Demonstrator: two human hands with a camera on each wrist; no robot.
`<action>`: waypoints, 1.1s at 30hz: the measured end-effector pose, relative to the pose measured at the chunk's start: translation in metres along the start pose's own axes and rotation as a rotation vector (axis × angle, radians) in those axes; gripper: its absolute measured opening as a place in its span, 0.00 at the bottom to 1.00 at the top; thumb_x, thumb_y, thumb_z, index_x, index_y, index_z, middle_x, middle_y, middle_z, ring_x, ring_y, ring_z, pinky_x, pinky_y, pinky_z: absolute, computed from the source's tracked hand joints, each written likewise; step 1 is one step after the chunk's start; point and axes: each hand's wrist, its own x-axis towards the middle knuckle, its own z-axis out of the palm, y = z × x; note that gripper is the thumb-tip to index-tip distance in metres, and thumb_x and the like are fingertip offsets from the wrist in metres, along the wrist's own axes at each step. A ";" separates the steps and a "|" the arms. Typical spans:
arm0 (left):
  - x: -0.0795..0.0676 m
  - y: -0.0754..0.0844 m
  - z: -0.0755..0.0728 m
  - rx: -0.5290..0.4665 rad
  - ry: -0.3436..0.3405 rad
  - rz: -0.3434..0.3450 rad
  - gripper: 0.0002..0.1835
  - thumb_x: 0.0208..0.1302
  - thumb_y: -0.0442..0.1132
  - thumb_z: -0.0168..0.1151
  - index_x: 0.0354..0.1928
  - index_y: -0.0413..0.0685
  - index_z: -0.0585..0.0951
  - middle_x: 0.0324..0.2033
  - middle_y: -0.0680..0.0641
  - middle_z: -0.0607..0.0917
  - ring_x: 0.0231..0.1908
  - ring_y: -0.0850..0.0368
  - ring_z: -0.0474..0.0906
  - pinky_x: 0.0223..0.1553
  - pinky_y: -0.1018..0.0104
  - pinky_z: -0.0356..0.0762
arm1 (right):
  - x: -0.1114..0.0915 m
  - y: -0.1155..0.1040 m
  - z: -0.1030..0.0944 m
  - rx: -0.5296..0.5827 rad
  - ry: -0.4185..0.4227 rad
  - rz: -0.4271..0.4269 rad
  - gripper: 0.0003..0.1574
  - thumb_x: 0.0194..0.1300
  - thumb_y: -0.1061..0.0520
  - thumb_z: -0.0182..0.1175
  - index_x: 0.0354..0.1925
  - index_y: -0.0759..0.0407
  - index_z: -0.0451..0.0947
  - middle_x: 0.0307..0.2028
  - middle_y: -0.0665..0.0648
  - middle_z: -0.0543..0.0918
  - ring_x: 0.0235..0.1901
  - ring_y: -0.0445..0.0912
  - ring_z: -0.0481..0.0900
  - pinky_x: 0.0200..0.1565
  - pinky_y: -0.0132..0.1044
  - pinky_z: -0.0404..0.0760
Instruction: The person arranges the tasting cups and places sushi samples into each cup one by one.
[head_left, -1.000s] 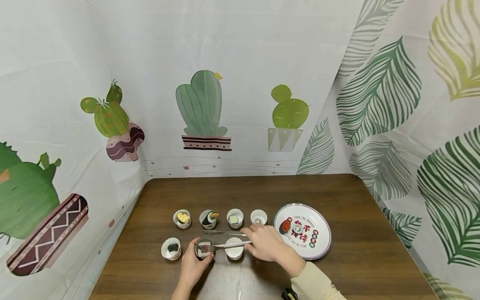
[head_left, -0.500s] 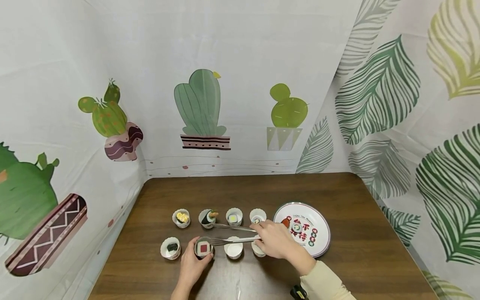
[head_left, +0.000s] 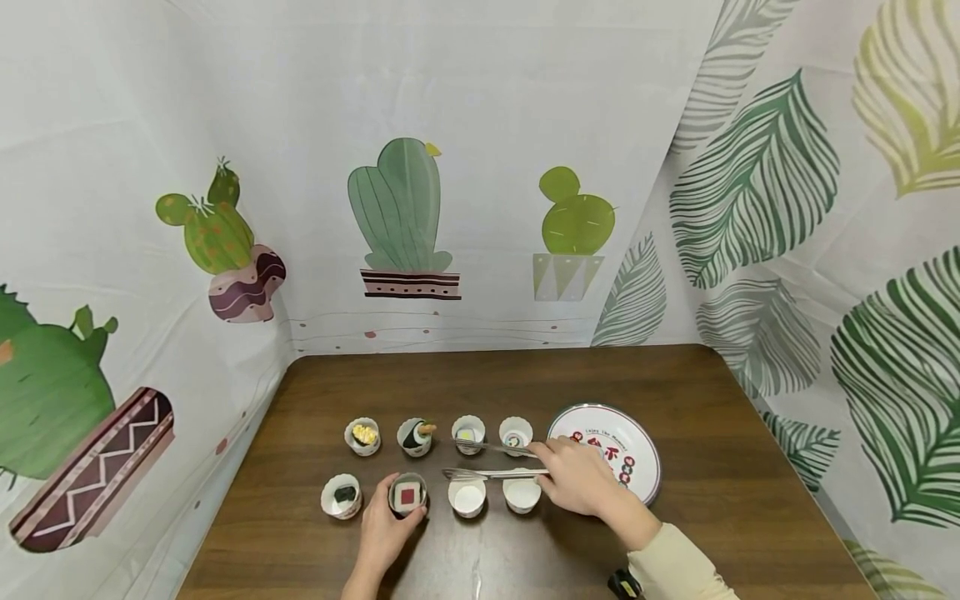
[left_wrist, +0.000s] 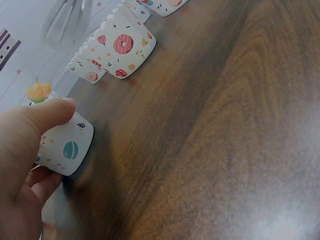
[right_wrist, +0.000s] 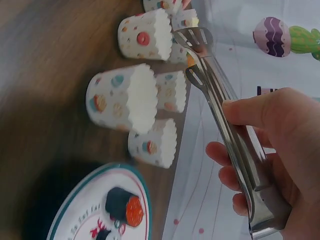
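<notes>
My left hand (head_left: 385, 521) grips a small patterned paper baking cup (left_wrist: 70, 147) by its side, thumb near the scalloped rim. Inside it sits a square sushi piece (head_left: 407, 496) with white rice and a red centre. Metal serving tongs (right_wrist: 225, 115) with slotted tips are held in my right hand (head_left: 581, 475). Their two arms are spread, with nothing between the tips. In the head view they reach left over a front cup (head_left: 467, 500) and a back cup holding a piece with a yellow-green middle (head_left: 467, 435).
A white oval plate (head_left: 651, 467) with red lettering lies on the right, partly behind my right hand; an orange-topped seaweed roll (right_wrist: 134, 210) is on it. Other cups around hold a yellow-topped piece (head_left: 365, 435), a stick-filled roll (head_left: 422, 432) and a dark piece (head_left: 345, 494).
My right hand has drawn the tongs to the right, away from the cup in my left hand, uncovering the red-centred sushi. My left hand stays in place.
</notes>
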 end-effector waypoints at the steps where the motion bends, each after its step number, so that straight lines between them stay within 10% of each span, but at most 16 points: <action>1: 0.000 0.000 0.000 0.001 0.000 0.001 0.38 0.36 0.39 0.76 0.53 0.40 0.72 0.43 0.39 0.81 0.43 0.44 0.78 0.43 0.50 0.72 | -0.002 0.002 -0.001 0.003 -0.009 0.007 0.24 0.52 0.48 0.63 0.47 0.52 0.77 0.34 0.51 0.81 0.34 0.46 0.79 0.28 0.40 0.76; 33: -0.001 -0.001 0.000 -0.004 0.004 0.007 0.38 0.35 0.38 0.77 0.54 0.39 0.72 0.43 0.38 0.81 0.43 0.44 0.78 0.43 0.50 0.72 | -0.054 0.068 -0.031 -0.017 0.042 0.181 0.25 0.49 0.48 0.64 0.48 0.53 0.77 0.37 0.54 0.82 0.38 0.48 0.80 0.28 0.43 0.77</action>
